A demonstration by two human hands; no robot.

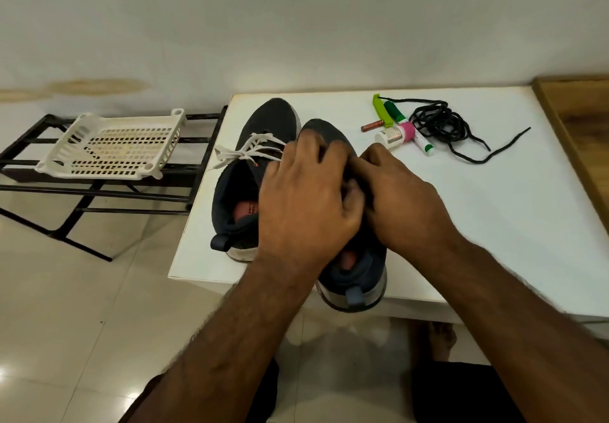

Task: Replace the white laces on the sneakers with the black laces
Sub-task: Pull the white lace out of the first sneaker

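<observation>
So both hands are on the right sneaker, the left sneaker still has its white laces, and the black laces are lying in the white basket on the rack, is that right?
Not quite. The head view shows the black laces lying on the white table, beside the markers, not in the white basket. The rest holds: both hands, left hand and right hand, are on the right sneaker, and the left sneaker keeps its white laces.

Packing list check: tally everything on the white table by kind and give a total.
Sneakers: 2, the left one with white laces, the right one under both hands
Black laces: 1 bundle
Green clip: 1
Green marker: 1
White and green tube: 1
Small brown tube: 1
Pink-capped bottle: 1
Total: 8
</observation>
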